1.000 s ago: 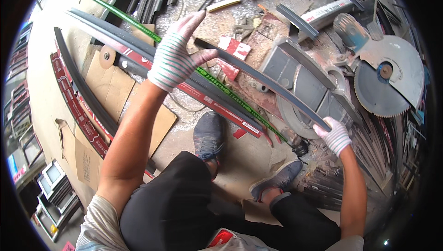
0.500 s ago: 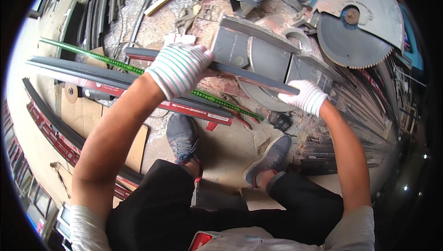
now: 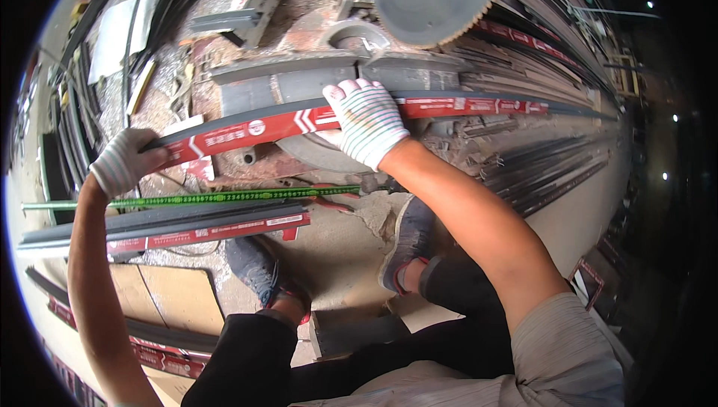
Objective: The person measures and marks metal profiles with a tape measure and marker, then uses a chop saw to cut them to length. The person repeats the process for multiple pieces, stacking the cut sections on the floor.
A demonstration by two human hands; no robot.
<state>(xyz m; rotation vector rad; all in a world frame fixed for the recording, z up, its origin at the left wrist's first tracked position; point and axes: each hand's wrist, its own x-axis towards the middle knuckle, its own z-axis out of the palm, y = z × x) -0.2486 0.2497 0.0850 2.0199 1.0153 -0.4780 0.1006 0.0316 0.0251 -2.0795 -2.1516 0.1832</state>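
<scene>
A long dark grey profile bar with a red printed film (image 3: 247, 132) lies across the front of the mitre saw's grey base (image 3: 280, 85). My left hand (image 3: 127, 160), in a white striped glove, is closed round the bar's left end. Farther right, my right hand (image 3: 368, 124), gloved alike, has its fingers over the bar's top edge and grips it near the saw's slot. Above and right of that hand is the saw's round toothed blade (image 3: 434, 3), raised off the base. Nearer me, a green measuring tape (image 3: 224, 197) stretches left to right below the bar.
More grey and red profiles (image 3: 217, 233) lie near my feet, beside a sheet of cardboard (image 3: 176, 295). Red-handled pliers (image 3: 333, 203) are by the tape's right end. Dark offcut strips (image 3: 550, 171) cover the floor at right. A short grey profile piece (image 3: 224, 21) sits behind the base.
The bar has turned so its red face shows, and it reaches farther right. My left hand now grips its left end, my right hand its middle. The view has swung right.
</scene>
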